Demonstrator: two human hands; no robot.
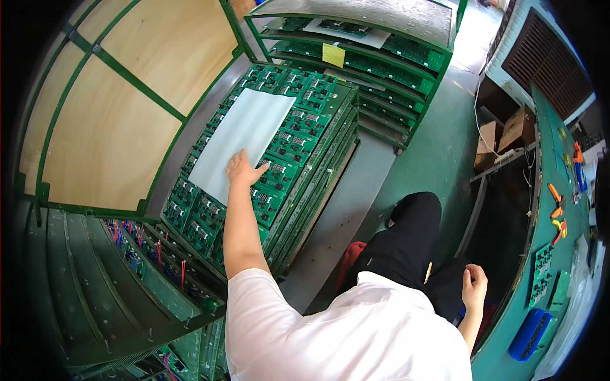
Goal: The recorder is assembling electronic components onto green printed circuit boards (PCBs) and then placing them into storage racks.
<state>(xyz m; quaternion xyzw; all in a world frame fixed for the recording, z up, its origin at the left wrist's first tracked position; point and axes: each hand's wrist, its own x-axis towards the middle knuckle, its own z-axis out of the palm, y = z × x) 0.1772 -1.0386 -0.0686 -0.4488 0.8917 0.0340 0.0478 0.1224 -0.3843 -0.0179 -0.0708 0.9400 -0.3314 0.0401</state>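
Note:
My left hand point(242, 170) lies with its fingers spread on a white sheet point(244, 127), near the sheet's lower right edge. The sheet covers the middle of a wide layer of green circuit boards point(283, 171) with small digit displays and black parts. That layer tops a stack of green trays point(318, 190). My right hand point(474, 286) hangs by my right thigh, away from the bench, its fingers curled inward. Whether anything small sits in those fingers I cannot make out.
A green shelf rack point(387, 95) with boards stands beyond the stack. Wooden panels point(140, 82) in a green frame rise at left, above a lower rack point(76, 273). The green workbench point(530, 254) on the right bears pliers point(556, 200), a board point(541, 276) and a blue brush-like block point(530, 334).

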